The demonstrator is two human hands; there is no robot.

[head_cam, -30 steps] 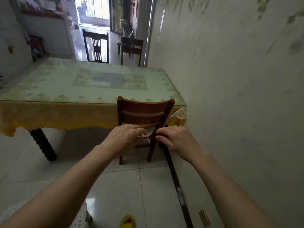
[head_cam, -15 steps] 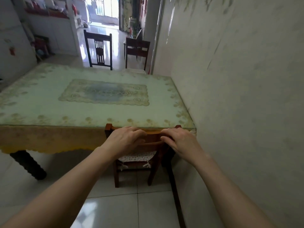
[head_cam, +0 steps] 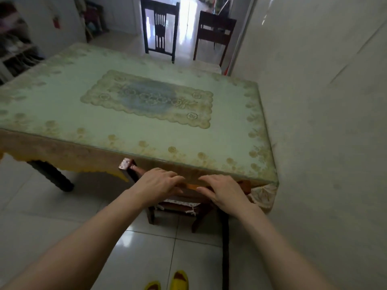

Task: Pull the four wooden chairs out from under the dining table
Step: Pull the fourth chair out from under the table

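A reddish wooden chair (head_cam: 128,166) stands tucked against the near edge of the dining table (head_cam: 62,114), its seat cushion showing below the backrest. My left hand (head_cam: 156,185) and my right hand (head_cam: 225,192) both grip the top rail of its backrest, side by side. Two more wooden chairs stand beyond the table's far end: a dark one (head_cam: 160,28) on the left and a brown one (head_cam: 215,35) on the right, both clear of the table. No fourth chair is visible.
A wall (head_cam: 324,122) runs close along the table's right side, with a dark baseboard strip (head_cam: 225,248) at the floor. A dark table leg (head_cam: 52,176) stands at the left. Yellow slippers (head_cam: 179,280) show on the tiled floor below me. Shelves (head_cam: 14,53) sit far left.
I have stepped closer and the view has tilted down over the table. Both hands rose from in front of the chair's seat to its top rail and now grip it.
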